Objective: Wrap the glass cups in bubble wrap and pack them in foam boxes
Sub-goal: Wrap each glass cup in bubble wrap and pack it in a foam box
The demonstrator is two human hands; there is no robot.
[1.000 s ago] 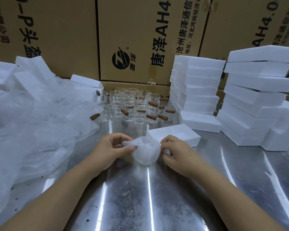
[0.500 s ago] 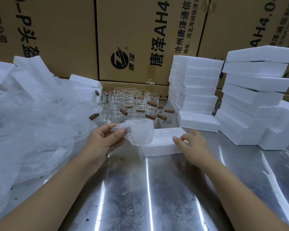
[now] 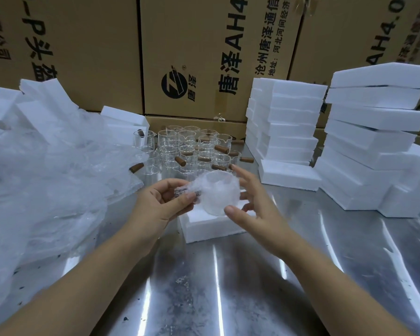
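Over the nearest foam box [image 3: 211, 229], near the middle of the table [image 3: 228, 299], the wrapped cup [image 3: 216, 192] is held in the air and is not yet seated in the foam. Risk noted: it is carried from one end only, by the gathered wrap round what appears to be its handle. The bundle could swing, slide out of a loose wrap, or strike the foam edge on the way down. The bare glass cups [image 3: 192, 146] standing just behind are within knocking reach. Left hand [image 3: 163, 204]: thumb and fingers pinch that twisted end of the wrap. Right hand [image 3: 252, 204]: spread wide, fingers straight, beside the bundle and gripping nothing; whether it touches the wrap cannot be told.
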